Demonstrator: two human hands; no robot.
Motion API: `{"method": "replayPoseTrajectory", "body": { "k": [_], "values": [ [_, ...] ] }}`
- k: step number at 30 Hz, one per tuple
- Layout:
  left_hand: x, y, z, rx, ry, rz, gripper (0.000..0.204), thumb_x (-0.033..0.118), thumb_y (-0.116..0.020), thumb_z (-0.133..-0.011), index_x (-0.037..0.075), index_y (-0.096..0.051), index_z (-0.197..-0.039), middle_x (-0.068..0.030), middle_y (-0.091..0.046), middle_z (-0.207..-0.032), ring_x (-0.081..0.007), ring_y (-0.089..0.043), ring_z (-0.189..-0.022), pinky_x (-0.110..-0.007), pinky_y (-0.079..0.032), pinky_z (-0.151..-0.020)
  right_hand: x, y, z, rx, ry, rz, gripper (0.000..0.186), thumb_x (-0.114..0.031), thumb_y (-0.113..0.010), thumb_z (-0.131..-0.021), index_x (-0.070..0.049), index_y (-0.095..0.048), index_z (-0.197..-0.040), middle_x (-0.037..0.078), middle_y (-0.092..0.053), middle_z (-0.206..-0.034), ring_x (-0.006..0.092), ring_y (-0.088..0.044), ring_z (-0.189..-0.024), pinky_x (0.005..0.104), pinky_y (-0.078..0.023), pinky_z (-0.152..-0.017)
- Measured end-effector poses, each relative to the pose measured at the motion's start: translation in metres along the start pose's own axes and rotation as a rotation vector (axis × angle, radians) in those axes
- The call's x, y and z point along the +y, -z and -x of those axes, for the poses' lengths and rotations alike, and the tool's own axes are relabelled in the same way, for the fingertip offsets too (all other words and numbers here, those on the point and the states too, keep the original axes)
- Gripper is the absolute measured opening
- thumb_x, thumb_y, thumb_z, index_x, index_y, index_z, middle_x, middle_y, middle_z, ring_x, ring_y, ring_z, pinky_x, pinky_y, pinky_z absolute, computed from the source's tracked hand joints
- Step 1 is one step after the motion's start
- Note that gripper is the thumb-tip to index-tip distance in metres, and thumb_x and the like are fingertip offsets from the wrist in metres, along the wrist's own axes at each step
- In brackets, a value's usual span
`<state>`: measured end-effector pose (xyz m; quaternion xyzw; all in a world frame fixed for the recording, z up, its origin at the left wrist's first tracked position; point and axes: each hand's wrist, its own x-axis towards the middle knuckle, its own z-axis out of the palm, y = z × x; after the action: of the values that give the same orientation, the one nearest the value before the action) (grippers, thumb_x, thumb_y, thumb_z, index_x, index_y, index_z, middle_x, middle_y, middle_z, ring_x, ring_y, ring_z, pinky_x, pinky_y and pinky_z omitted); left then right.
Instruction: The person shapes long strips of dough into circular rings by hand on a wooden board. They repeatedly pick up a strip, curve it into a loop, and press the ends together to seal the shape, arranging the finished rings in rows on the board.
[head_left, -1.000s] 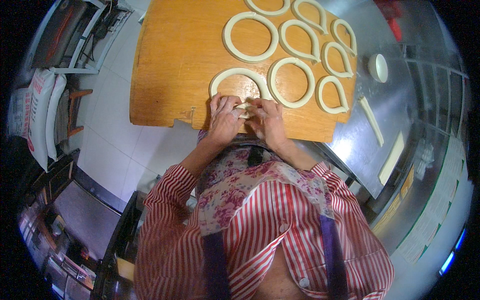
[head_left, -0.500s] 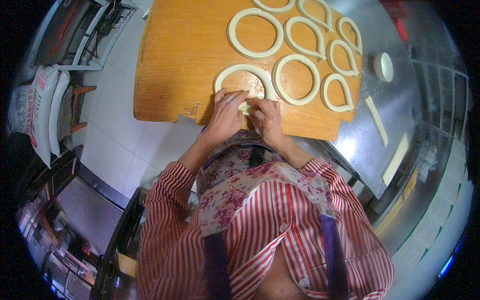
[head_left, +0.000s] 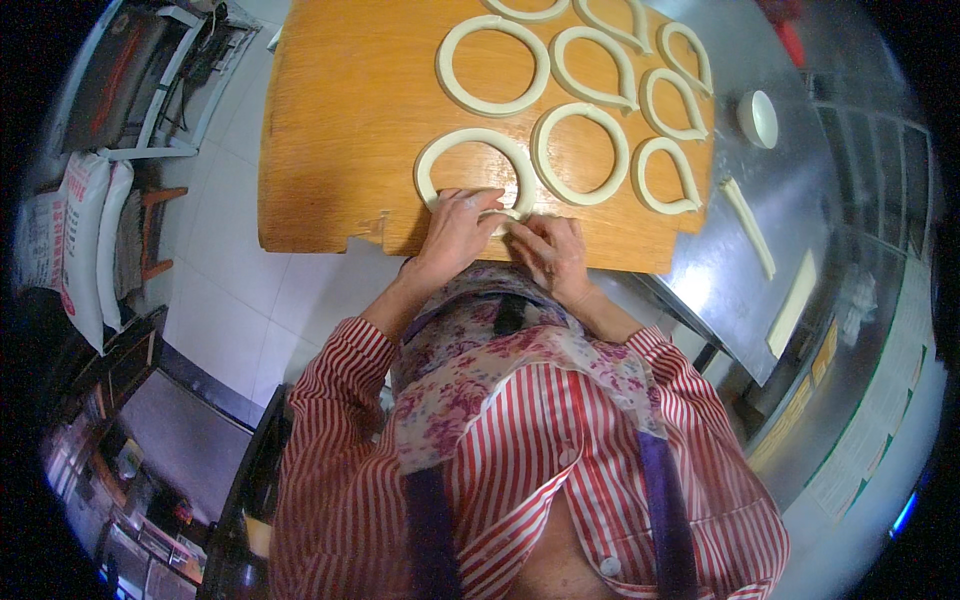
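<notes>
At the near edge of the wooden board [head_left: 330, 170], my left hand [head_left: 460, 230] has its fingers bent over the bottom of a pale dough ring [head_left: 473, 137], pressed on it. My right hand [head_left: 548, 252] is closed beside it, fingertips on the same ring at its lower right, where a short piece of dough shows between the hands. The exact grip is partly hidden by my fingers. Several other pale dough loops [head_left: 580, 112] lie further up and to the right on the board, some round and some pinched into teardrop shapes.
A steel counter [head_left: 730, 310] at the right holds a white bowl [head_left: 758, 120], a loose dough strip [head_left: 745, 228] and a flat strip [head_left: 792, 302]. Large white sacks [head_left: 80, 250] are stacked at the left near a metal rack [head_left: 185, 60]. Pale floor tiles [head_left: 230, 330] show below the board.
My hands keep working at the same ring. My right hand has shifted slightly down and right over the last half second, uncovering more dough at the join.
</notes>
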<state>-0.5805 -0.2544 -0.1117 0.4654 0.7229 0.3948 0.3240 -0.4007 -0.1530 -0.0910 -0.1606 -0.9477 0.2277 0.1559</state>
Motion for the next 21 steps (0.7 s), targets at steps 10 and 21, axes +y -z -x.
{"method": "replayPoseTrajectory", "body": {
  "k": [10,21],
  "values": [
    [-0.006,-0.012,0.019,0.068,-0.274,-0.142,0.040,0.018,-0.068,-0.087,0.002,-0.066,-0.123,-0.0153,-0.069,-0.118,-0.0326,-0.063,-0.113,-0.042,-0.044,-0.104,0.021,0.030,-0.011,0.063,-0.127,0.064,0.030,-0.011,-0.072,-0.083,-0.012,-0.071,-0.113,0.010,-0.065,-0.102,0.0290,-0.060,-0.091,0.0402,-0.046,-0.081],
    [-0.027,-0.004,0.050,0.170,-0.519,-0.456,0.043,0.016,-0.061,-0.091,-0.002,-0.059,-0.130,-0.0218,-0.056,-0.139,-0.0326,-0.048,-0.134,-0.050,-0.035,-0.114,0.040,-0.002,-0.093,-0.111,-0.160,0.268,0.046,-0.026,-0.081,-0.075,-0.009,-0.069,-0.116,0.009,-0.065,-0.110,0.0279,-0.059,-0.105,0.0429,-0.040,-0.087]
  ]
}}
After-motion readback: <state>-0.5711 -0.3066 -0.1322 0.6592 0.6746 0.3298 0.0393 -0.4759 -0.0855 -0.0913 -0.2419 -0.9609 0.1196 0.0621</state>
